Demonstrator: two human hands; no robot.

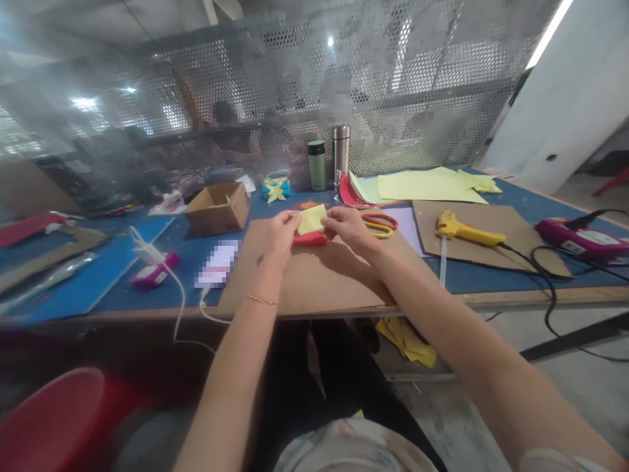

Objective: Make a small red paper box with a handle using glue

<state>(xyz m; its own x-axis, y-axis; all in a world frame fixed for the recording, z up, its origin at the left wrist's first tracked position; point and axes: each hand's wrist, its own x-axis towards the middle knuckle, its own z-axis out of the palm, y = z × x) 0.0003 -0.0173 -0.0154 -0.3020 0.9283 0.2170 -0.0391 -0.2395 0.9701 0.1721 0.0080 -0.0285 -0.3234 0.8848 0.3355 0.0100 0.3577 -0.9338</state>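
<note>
Between my two hands I hold a small yellow piece [312, 219], paper or felt by its look, above a cardboard sheet [314, 282]. My left hand [285, 231] pinches its left edge, and my right hand [346, 226] grips its right edge. Just below the piece lies a red item [310, 239], partly covered by my hands, whose kind I cannot make out. Scissors [381, 224] with red and yellow handles lie behind my right hand.
A yellow glue gun [469, 233] rests on cardboard at the right, its black cable trailing off the edge. Behind stand a small cardboard box [219, 208], a green tumbler [317, 167] and a steel flask [341, 154]. Yellow sheets [427, 185] lie at the back right.
</note>
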